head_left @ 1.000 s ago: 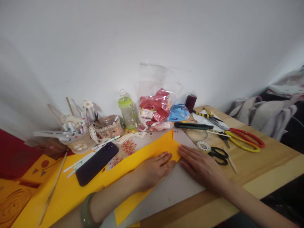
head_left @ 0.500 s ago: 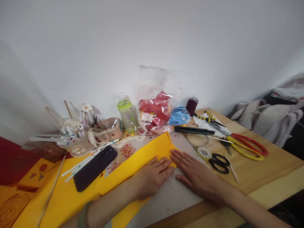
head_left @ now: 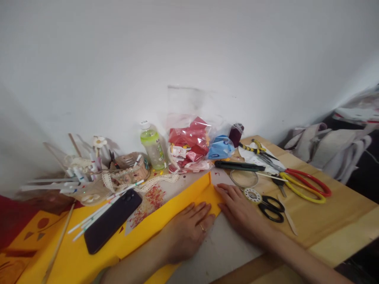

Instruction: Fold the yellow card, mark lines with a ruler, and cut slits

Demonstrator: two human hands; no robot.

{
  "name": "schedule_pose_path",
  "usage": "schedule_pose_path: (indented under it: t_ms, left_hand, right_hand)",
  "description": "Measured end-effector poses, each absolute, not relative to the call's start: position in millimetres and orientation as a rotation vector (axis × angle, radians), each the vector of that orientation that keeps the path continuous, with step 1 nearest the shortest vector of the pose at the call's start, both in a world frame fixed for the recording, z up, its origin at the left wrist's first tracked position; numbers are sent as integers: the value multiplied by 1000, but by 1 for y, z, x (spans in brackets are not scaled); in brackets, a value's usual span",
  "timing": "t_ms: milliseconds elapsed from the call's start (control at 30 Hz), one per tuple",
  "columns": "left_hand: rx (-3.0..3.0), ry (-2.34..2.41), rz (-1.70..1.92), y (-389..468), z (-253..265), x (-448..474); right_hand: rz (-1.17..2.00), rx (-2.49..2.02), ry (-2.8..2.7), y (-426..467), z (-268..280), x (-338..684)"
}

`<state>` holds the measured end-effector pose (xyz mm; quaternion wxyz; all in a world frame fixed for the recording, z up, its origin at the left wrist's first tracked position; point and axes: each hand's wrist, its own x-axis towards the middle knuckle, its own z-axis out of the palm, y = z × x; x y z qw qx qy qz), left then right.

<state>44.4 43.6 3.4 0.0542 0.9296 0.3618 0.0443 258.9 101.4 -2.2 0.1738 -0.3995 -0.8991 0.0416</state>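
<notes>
A yellow sheet [head_left: 166, 221], with a folded-over strip along its far side, lies across a grey mat [head_left: 233, 248]. My left hand [head_left: 189, 232], a ring on one finger, presses flat on the sheet with fingers stretched out. At the sheet's right end is my right hand [head_left: 239, 213], its fingertips and thumb touching the edge. Those fingers are slightly bent, and the thumb stands apart from them. Part of the sheet is hidden under my left forearm.
Left of my hands lie a dark phone [head_left: 114, 221], white pens [head_left: 103, 213] and a thin stick [head_left: 59, 244]. Behind stand a green-topped bottle [head_left: 153, 146] and a clear bag of red scraps [head_left: 189, 138]. To the right are black-handled scissors [head_left: 271, 209], a utility knife [head_left: 239, 165] and a tape ring [head_left: 244, 178].
My right hand has drawn its fingers in and bent them at the sheet's right edge, the thumb moving up toward it. My left hand still presses the sheet. The view has shifted slightly.
</notes>
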Motion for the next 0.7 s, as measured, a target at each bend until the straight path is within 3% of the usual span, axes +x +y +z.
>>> schedule_pose_path:
  t_ms: [333, 700]
  left_hand:
    - [2701, 1057, 60, 44, 7, 42]
    - [2670, 1030, 90, 45, 8, 42]
  right_hand:
    - [225, -868, -2742, 103, -18, 267]
    - [438, -1030, -2647, 106, 2, 252]
